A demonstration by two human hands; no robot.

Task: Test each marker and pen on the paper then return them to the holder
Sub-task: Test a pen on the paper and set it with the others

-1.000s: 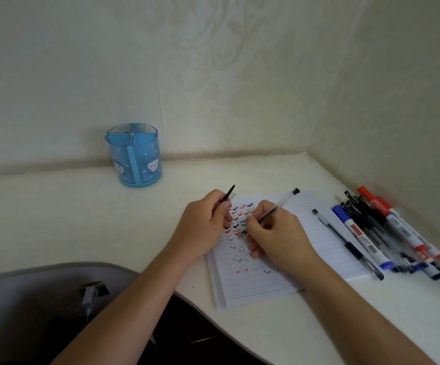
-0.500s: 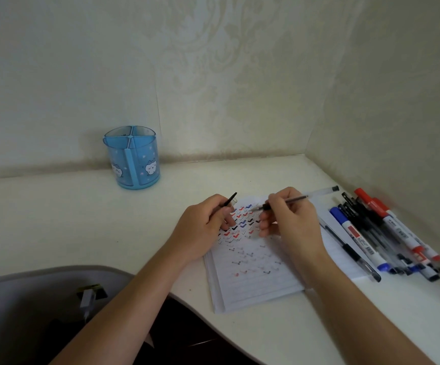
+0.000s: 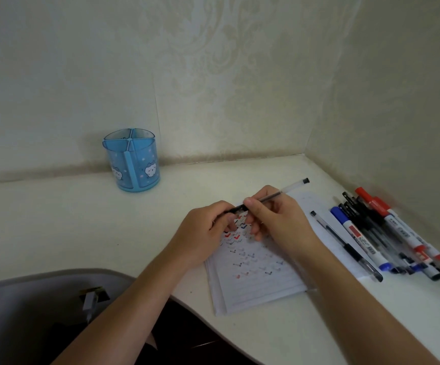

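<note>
Two hands [image 3: 242, 227] gripping pen [image 3: 274, 195]

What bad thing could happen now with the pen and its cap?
The left hand is pushing the cap onto the pen held by the right hand. The tip might miss and ink a finger. The holder stands far off to the left, so the pen could get dropped on the way there.

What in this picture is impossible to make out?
All head view:
- Pen tip: hidden between left hand and right hand.
- Holder contents: the wall hides most of the inside.
- Marker pile labels: too small and blurred.
- Paper marks under the hands: covered.
</note>
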